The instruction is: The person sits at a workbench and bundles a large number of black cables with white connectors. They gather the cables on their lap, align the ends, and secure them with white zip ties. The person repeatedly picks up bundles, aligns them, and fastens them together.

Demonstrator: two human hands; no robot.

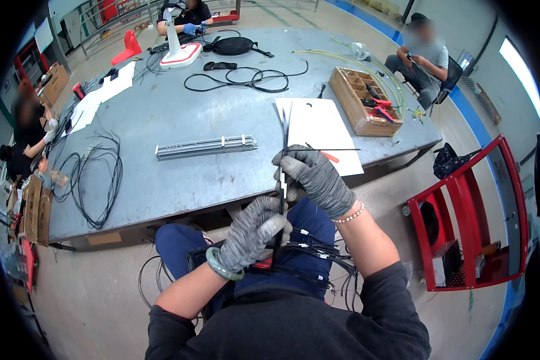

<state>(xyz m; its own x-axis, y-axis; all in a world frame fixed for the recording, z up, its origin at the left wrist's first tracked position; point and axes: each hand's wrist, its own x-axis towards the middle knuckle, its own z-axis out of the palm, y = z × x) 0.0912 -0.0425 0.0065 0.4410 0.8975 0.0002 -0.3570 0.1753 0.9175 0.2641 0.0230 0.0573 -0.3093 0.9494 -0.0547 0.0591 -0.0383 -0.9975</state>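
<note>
Both my hands wear grey knit gloves and are closed on one bundle of black wires (281, 198) with white marker sleeves, held upright above my lap. My right hand (315, 179) grips its upper part, thumb and fingers pressed together. A thin black strip, seemingly a cable tie (336, 149), crosses the bundle there and sticks out to the right. Lower down, my left hand (255, 231) is wrapped round the same bundle. More black wire bundles (318, 251) with white markers lie across my thighs, partly hidden by my left hand and arm.
On the grey table (180, 180) lie a grey slotted strip (207, 147), white paper (342, 132), coiled black wires (96, 180) and black cable (246, 81). A wooden compartment box (375, 127) holds pliers. A red cart (456, 240) stands right. Other people sit around the table.
</note>
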